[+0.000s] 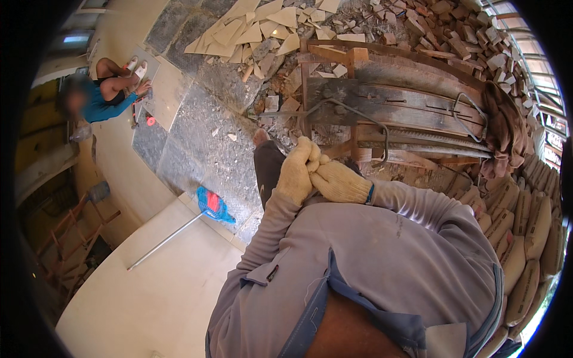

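Observation:
Both of my hands wear cream knit gloves and meet in front of my chest. My left hand [296, 173] is closed, its fingers curled against the right. Bent round toward it, my right hand [341, 181] is closed too, with a blue band at the glove's cuff. Anything between the fingers is hidden. Just beyond them stands a worn wooden bench [412, 98] of dark planks. A bent metal rod [352, 109] lies across its near left part. Straight ribbed steel bars [430, 148] run along its near side, and a brown cloth [507, 128] hangs over its right end.
Broken tiles [239, 30] and brick rubble [465, 36] lie beyond the bench. Stacked sacks [525, 250] line the right. At left, a blue-and-red broom [213, 206] lies on pale floor. A person in teal [110, 107] crouches over a tile [167, 89] at far left.

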Motion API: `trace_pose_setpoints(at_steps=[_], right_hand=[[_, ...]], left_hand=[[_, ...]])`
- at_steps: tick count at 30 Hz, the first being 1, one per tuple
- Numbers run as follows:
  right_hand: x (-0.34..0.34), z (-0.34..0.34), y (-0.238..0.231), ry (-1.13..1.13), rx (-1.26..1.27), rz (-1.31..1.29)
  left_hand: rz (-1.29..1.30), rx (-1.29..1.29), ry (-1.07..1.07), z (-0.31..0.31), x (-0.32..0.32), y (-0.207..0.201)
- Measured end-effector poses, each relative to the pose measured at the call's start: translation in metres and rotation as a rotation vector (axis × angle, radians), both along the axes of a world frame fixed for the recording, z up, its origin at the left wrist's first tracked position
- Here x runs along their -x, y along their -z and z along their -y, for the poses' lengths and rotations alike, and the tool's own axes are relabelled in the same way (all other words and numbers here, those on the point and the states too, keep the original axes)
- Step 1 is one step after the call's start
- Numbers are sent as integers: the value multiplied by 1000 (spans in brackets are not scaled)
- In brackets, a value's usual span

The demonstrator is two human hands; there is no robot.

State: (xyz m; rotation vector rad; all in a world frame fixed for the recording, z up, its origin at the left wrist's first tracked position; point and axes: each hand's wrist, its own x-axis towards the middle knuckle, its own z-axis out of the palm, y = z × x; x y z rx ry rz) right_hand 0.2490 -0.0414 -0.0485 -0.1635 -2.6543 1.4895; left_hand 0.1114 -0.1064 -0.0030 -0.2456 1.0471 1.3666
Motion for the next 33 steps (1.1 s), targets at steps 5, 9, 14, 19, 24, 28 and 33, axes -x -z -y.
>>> trace_pose_setpoints(at_steps=[5, 9, 14, 19, 24, 28, 33], right_hand=[[5, 5, -4, 28, 60, 39], [7, 8, -9, 95, 175, 97], [12, 12, -10, 117, 158, 51], [13, 19, -8, 144, 172, 137], [22, 29, -6, 237, 210, 180], [43, 40, -6, 363, 301, 238], [68, 57, 4, 533, 195, 147]], left_hand=[[-89, 6, 58, -1, 5, 0], [-75, 2, 131, 0, 13, 4], [-25, -29, 185, 1, 23, 8], [-12, -81, 251, 4, 33, 17], [-6, -152, 347, 7, 50, 25], [-56, -177, 476, 2, 69, 26], [-167, -164, 587, 0, 89, 27]])
